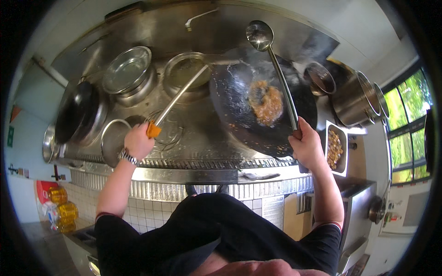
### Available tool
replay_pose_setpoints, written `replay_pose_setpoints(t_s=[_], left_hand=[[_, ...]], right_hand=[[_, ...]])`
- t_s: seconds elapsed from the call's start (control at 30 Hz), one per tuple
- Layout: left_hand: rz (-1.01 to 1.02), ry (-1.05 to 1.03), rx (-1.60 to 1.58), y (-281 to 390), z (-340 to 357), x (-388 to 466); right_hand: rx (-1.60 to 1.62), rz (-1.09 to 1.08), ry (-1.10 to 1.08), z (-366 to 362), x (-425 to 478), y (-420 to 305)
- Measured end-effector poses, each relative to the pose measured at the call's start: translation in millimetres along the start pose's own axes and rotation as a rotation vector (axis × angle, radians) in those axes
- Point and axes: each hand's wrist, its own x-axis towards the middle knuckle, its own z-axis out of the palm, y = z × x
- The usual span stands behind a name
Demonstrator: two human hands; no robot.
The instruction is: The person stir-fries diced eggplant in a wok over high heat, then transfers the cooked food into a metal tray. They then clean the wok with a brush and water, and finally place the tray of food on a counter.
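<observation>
My right hand point(306, 145) grips the handle of a steel ladle point(283, 81), whose bowl is raised over the far side of a large black wok point(231, 114). In the wok, a wet orange-brown food mass point(267, 103) sits among bubbling liquid, with steam rising. My left hand point(140, 139) is closed around a long metal rod point(181, 95), with an orange cloth point(153, 130) at the grip. The rod slants up across a round pot point(172, 74) towards the wok's left rim; what its far end joins is unclear.
Further left stand a steel basin point(127, 70) on a pot and a dark wok or lid point(76, 114). Wire rings point(169, 136) lie by my left hand. To the right are a small pot point(319, 79), a tall stockpot point(354, 100) and a tray point(335, 148) of diced food.
</observation>
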Motion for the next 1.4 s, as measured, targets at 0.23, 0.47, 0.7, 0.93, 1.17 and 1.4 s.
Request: replay_pose_setpoints(t_s=[0.23,0.47,0.7,0.93,1.17,1.4], left_hand=[[-0.576,-0.281,-1.263,-105.1,36.1,-152.3],[-0.834,-0.554,-2.047,-147.9,97.3,-218.5],[-0.933,-0.463,-2.2,-168.4,147.4,-223.2],[-0.882,-0.503,-2.044,-164.9,164.8,-188.4],[-1.048,-0.132,-0.655,-204.3,121.2,-196.6],[-0.819,0.12,-1.43,-62.2,63.0,-140.2]], right_hand=[[0.205,0.032,-0.301,159.8,106.9,-90.1],[-0.783,-0.112,-0.517,345.4,228.8,-93.6],[1.098,0.668,-0.549,375.0,209.3,-65.9],[1.473,0.474,-0.606,271.0,117.5,-70.2],[1.411,0.329,-0.616,107.6,31.7,-46.7],[1.086,0.491,-0.474,0.5,-39.9,-16.9]])
